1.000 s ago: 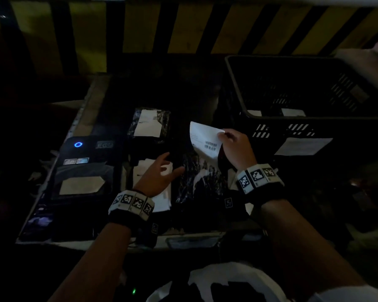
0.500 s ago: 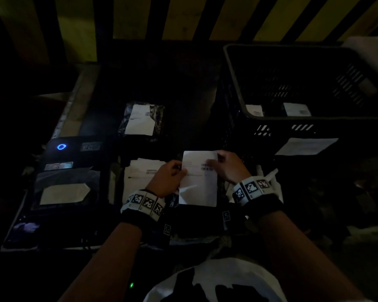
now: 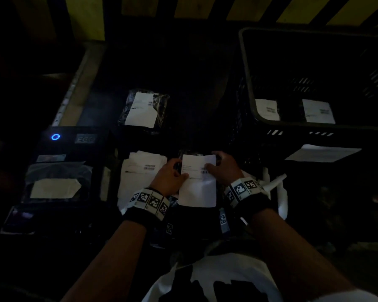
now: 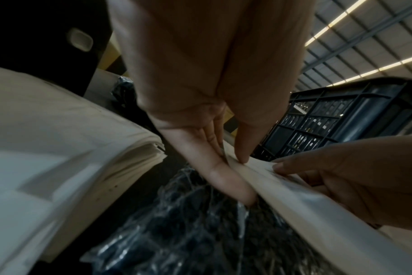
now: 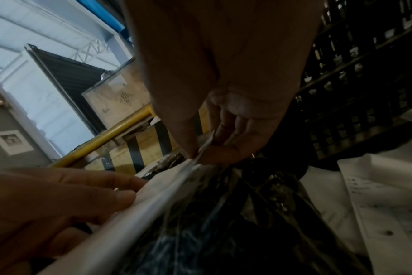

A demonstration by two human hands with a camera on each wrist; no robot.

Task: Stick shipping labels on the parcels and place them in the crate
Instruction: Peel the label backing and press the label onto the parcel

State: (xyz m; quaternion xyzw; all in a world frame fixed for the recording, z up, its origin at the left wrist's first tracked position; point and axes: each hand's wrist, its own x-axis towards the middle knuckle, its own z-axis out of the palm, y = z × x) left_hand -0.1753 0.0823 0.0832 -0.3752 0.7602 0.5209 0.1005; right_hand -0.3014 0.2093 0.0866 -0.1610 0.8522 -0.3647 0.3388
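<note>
Down at the counter's near edge, the person's left hand [image 3: 169,174] pinched the left edge of a white shipping label [image 3: 198,188], thumb on top and fingers [image 4: 226,178] underneath. The right hand [image 3: 222,168] pinched the label's upper right side the same way. The label hung just above a dark, crinkly plastic parcel [image 4: 200,232] lying on the counter, not yet pressed down as far as I could tell.

To do this well, I'd say they should square the label over the parcel's flattest patch, set one edge down first, then smooth across so the slack film doesn't trap creases or wrinkle the barcode.

Going left to right, I counted one dark printer [image 3: 59,166] with a blue light at the counter's left edge, one loose stack of label sheets [image 3: 140,173] beside the left hand, and one already-labelled parcel [image 3: 143,111] toward the far edge. One black crate [image 3: 314,127] stood at the right edge, with two white labels showing inside it, so two parcels seemed packed.
</note>
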